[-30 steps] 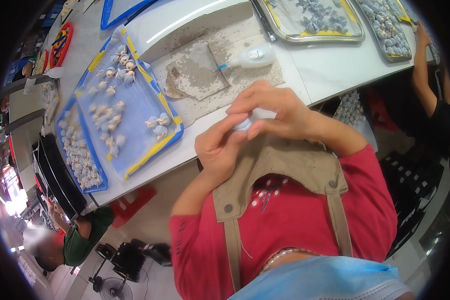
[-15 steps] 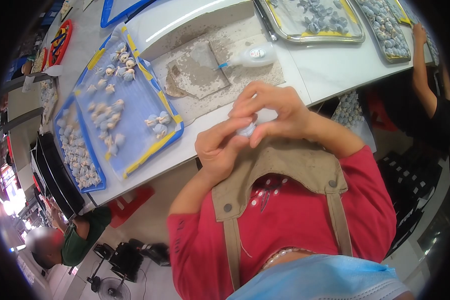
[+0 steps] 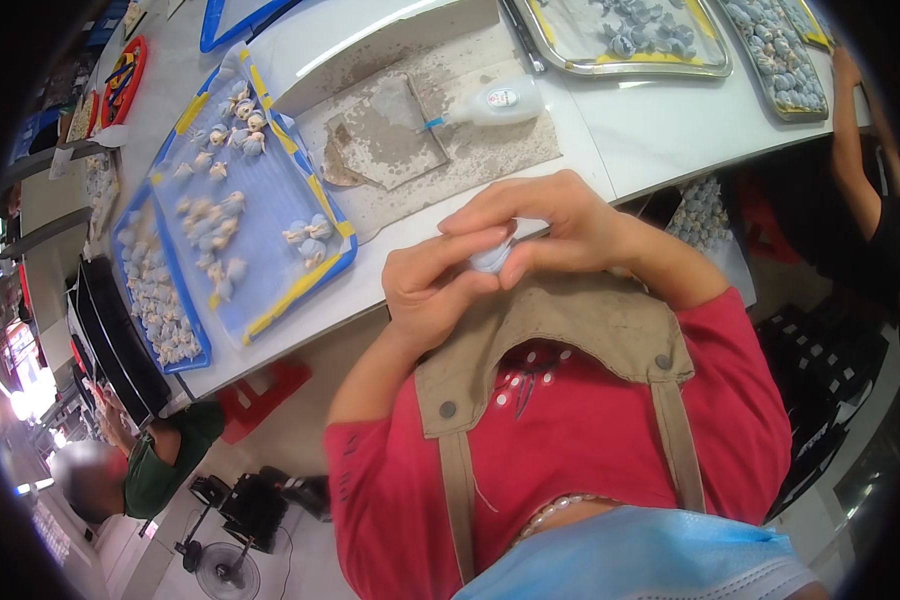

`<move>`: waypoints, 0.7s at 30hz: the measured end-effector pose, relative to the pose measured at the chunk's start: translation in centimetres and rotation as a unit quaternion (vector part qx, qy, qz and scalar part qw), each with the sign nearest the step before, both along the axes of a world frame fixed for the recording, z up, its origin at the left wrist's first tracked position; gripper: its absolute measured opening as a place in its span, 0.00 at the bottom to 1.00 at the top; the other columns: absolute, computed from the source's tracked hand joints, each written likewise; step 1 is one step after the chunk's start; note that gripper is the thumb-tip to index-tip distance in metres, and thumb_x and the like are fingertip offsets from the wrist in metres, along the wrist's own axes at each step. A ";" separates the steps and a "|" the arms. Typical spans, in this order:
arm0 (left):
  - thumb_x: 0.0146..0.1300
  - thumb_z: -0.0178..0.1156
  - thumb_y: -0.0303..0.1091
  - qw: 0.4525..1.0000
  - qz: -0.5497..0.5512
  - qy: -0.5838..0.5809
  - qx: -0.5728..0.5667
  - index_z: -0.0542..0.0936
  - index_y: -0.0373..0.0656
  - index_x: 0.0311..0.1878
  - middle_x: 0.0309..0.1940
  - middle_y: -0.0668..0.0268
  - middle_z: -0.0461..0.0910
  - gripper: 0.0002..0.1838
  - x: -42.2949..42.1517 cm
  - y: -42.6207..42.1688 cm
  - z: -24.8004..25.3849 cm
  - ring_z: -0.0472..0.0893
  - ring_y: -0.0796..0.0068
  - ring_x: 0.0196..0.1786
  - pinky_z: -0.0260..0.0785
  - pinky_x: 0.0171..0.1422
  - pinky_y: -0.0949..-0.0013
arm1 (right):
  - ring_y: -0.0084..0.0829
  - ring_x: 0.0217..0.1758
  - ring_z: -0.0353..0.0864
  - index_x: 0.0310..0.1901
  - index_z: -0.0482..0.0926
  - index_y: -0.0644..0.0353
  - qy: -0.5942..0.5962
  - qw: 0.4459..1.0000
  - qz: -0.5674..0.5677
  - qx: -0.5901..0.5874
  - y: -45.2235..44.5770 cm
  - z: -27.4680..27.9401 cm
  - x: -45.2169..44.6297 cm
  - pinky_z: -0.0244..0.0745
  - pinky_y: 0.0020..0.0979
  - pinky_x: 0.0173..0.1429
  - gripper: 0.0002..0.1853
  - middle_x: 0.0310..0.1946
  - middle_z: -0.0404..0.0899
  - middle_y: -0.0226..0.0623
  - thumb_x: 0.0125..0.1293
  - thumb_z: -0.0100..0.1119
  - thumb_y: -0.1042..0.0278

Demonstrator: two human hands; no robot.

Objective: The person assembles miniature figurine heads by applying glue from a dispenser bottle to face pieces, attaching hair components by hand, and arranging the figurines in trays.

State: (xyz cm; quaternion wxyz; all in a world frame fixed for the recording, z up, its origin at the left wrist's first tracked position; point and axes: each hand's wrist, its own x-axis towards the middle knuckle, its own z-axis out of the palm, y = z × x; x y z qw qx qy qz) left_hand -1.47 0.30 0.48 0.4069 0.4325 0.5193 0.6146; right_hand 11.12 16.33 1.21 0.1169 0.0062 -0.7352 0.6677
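In front of my chest, both hands come together around a small pale blue-grey piece (image 3: pixel 490 258). My left hand (image 3: pixel 432 275) pinches it from the left with thumb and fingers. My right hand (image 3: pixel 560 230) curves over from the other side, its thumb and fingertips touching the piece. Fingers hide much of it, so its full shape cannot be made out. Past my hands, a glue-like squeeze bottle (image 3: pixel 508 102) with a blue tip lies on a stained board (image 3: pixel 390 125). To the left, a blue-rimmed tray (image 3: pixel 280 215) holds small blue and cream figures (image 3: pixel 210 225).
A second blue tray (image 3: pixel 198 340) full of similar figures stands at the far left. Metal-rimmed trays (image 3: pixel 650 70) with grey-blue pieces sit at the upper right. A co-worker's arm (image 3: pixel 850 150) reaches in at right; another person (image 3: pixel 165 460) sits at lower left.
My right fingers have lowered and closed in over the piece, and both hands have shifted slightly left. The table and trays appear slightly moved as the view shifts.
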 end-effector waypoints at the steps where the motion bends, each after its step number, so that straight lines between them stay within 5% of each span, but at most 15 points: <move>1: 0.51 0.67 0.25 1.000 0.004 0.010 0.007 0.80 0.37 0.48 0.42 0.57 0.83 0.18 0.1 0.2 0.2 0.83 0.72 0.42 0.71 0.44 0.76 | 0.31 0.46 0.81 0.50 0.78 0.64 0.008 1.000 -0.003 0.004 0.0 0.0 0.0 0.75 0.28 0.49 0.25 0.48 0.80 0.42 0.51 0.70 0.62; 7: 0.55 0.65 0.29 0.993 0.007 0.117 -0.021 0.82 0.41 0.45 0.39 0.60 0.84 0.13 0.1 0.5 2.0 0.84 0.69 0.39 0.74 0.42 0.74 | 0.30 0.45 0.81 0.51 0.78 0.60 0.059 0.998 -0.014 -0.009 0.1 -0.2 0.0 0.75 0.28 0.50 0.21 0.46 0.81 0.38 0.54 0.67 0.68; 12: 0.54 0.66 0.32 0.996 0.003 0.089 -0.021 0.82 0.43 0.46 0.40 0.61 0.84 0.15 -0.7 -0.1 1.3 0.84 0.69 0.40 0.74 0.43 0.73 | 0.33 0.51 0.79 0.53 0.77 0.60 0.018 0.999 0.010 -0.048 -0.5 -0.1 -0.6 0.73 0.30 0.56 0.24 0.49 0.80 0.38 0.52 0.68 0.71; 15: 0.54 0.66 0.32 0.966 0.066 0.250 -0.029 0.81 0.42 0.47 0.41 0.60 0.83 0.16 -3.8 -1.4 2.0 0.83 0.69 0.38 0.74 0.42 0.72 | 0.34 0.56 0.76 0.57 0.73 0.61 0.045 0.997 -0.045 0.045 -1.0 0.7 -1.8 0.69 0.33 0.61 0.27 0.53 0.77 0.39 0.53 0.67 0.71; 17: 0.54 0.65 0.28 0.886 0.230 0.384 -0.125 0.80 0.40 0.49 0.41 0.58 0.83 0.17 -6.4 -2.2 2.0 0.82 0.69 0.34 0.73 0.41 0.71 | 0.34 0.58 0.74 0.59 0.71 0.61 0.022 0.999 -0.047 0.006 -0.9 0.7 -2.0 0.67 0.34 0.63 0.28 0.54 0.76 0.40 0.55 0.66 0.71; 21: 0.58 0.61 0.32 0.866 0.314 0.351 -0.169 0.78 0.39 0.53 0.40 0.56 0.83 0.19 -12.8 -3.9 -0.7 0.79 0.71 0.29 0.71 0.39 0.69 | 0.33 0.59 0.75 0.58 0.72 0.61 -0.029 0.998 -0.041 0.040 -0.6 1.0 -1.8 0.66 0.33 0.64 0.25 0.53 0.77 0.40 0.57 0.63 0.72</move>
